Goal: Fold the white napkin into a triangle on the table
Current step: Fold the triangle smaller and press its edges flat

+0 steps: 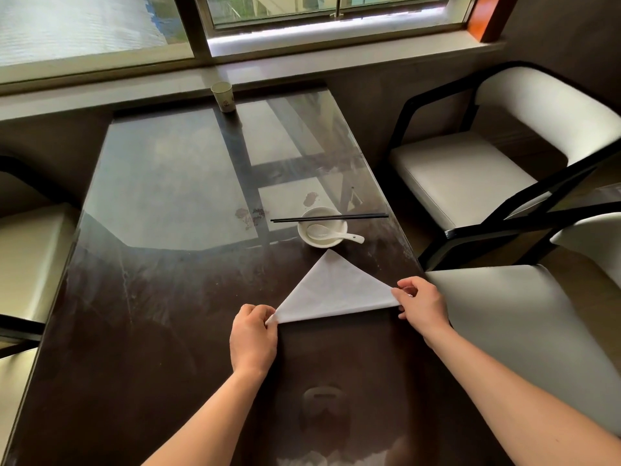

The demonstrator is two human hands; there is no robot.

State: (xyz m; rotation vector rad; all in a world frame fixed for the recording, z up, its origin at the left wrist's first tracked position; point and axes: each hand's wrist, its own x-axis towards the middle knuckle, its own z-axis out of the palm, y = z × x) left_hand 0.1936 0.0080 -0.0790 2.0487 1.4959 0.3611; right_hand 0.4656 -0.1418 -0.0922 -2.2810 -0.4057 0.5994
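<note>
The white napkin (332, 290) lies on the dark glass-topped table (168, 297) as a triangle, its apex pointing away from me toward the bowl. My left hand (252, 334) pinches the napkin's near-left corner between thumb and fingers. My right hand (421, 304) pinches the near-right corner close to the table's right edge. The long folded edge runs between my two hands, slightly lifted at the left corner.
A white bowl (322, 227) holding a white spoon (336, 234) sits just beyond the napkin's tip, with black chopsticks (329, 217) laid across its rim. A paper cup (223, 96) stands at the table's far edge. White-cushioned chairs (470, 173) flank the table.
</note>
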